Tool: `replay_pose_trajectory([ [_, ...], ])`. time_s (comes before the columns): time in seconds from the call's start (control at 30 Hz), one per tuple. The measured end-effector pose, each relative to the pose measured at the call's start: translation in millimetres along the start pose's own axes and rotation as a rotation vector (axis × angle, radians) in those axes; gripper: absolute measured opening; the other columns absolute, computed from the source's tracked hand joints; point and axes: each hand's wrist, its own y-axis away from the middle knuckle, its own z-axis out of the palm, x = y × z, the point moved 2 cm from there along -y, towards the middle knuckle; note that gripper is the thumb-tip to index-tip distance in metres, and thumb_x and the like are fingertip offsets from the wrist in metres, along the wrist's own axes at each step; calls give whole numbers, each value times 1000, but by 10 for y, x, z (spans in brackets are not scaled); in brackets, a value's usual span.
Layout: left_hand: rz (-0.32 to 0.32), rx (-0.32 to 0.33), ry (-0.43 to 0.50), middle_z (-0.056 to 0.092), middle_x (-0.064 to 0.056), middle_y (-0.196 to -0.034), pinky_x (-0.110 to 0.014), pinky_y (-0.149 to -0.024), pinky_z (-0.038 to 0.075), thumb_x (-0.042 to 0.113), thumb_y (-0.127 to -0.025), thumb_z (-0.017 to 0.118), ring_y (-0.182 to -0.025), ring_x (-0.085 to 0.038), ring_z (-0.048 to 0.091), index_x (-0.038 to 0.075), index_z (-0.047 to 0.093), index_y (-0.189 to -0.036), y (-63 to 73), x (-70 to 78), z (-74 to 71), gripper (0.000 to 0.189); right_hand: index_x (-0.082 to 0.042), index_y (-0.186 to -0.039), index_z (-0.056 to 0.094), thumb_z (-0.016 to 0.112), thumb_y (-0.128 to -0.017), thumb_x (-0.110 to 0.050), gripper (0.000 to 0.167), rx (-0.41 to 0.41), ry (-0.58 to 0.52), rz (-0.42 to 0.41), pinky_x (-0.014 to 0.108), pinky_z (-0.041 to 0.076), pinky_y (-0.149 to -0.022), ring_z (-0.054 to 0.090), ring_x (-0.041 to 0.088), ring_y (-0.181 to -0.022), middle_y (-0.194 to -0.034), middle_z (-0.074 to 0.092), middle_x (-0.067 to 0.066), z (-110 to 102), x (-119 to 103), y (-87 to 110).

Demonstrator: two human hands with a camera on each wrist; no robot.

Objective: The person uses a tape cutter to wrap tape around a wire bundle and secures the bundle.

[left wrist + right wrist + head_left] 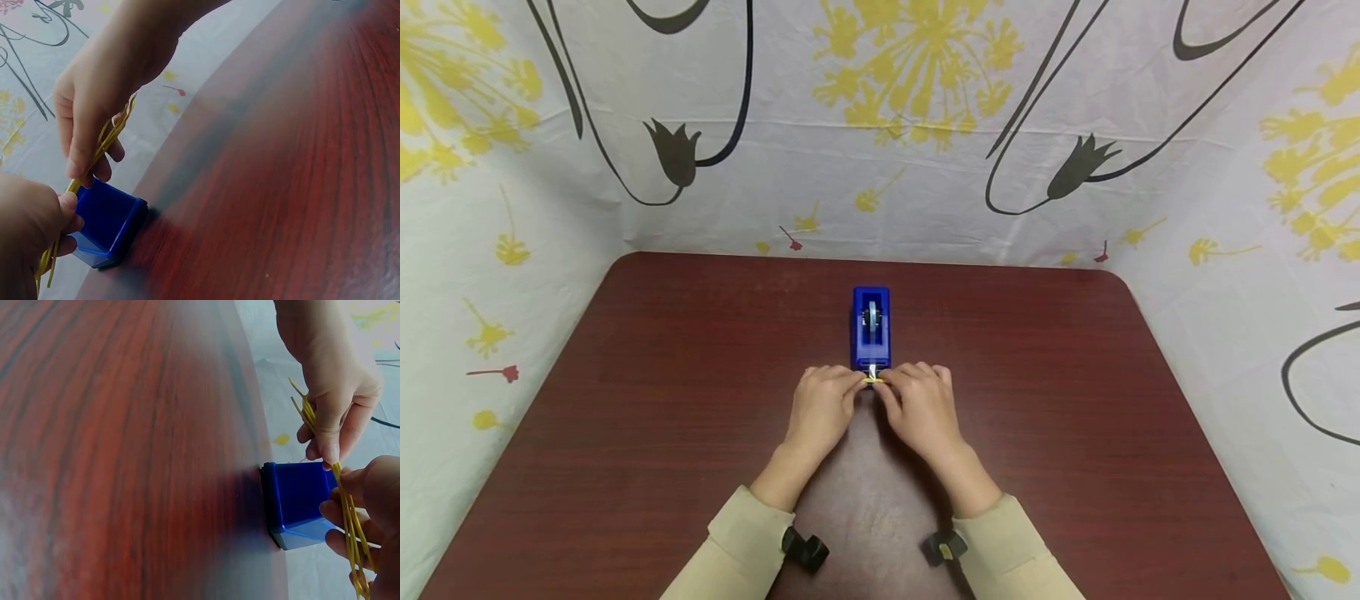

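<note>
A bundle of thin yellow strands (351,534) stretches between my two hands, just in front of a blue tape dispenser (871,327). My left hand (826,407) pinches the bundle with thumb and fingers on one side. On the other side my right hand (922,406) pinches it the same way, its fingertips close to the left ones. A short shiny piece of clear tape (872,371) shows at the dispenser's front end, by the strands. Whether the tape sticks to them is hard to tell. Strand ends poke out past both hands in the wrist views.
The dispenser stands on a dark red-brown wooden table (1037,375), a clear tape roll (872,317) inside it. Behind and beside the table hangs a white cloth (925,192) with yellow and grey flower prints. Black wrist cameras sit at both beige sleeves (752,533).
</note>
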Motion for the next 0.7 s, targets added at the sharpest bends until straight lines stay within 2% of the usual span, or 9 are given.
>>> replay_pose_trajectory([
  [0.33, 43, 68, 37, 75, -5, -84, -40, -69, 51, 6, -84, 81, -73, -24, 69, 5, 81, -92, 9, -15, 18, 8, -14, -95, 79, 70, -97, -25, 15, -31, -29, 57, 50, 42, -82, 63, 21, -79, -89, 74, 0, 43, -15, -33],
  [0.5, 42, 48, -3, 75, -5, -84, -39, -71, 52, 8, -85, 81, -75, -24, 69, 5, 81, -92, -4, -13, 10, 7, -11, -96, 78, 69, -97, -18, 11, -52, -30, 44, 50, 44, -82, 63, 23, -81, -88, 71, 2, 53, 2, -27],
  [0.7, 41, -11, -109, 76, -2, -87, -38, -77, 50, 13, -86, 81, -78, -22, 70, 8, 81, -92, -42, 20, -54, 8, -9, -99, 78, 70, -96, -13, 9, -34, -19, 6, 48, 43, -82, 62, 24, -81, -88, 69, 2, 57, 12, -24],
])
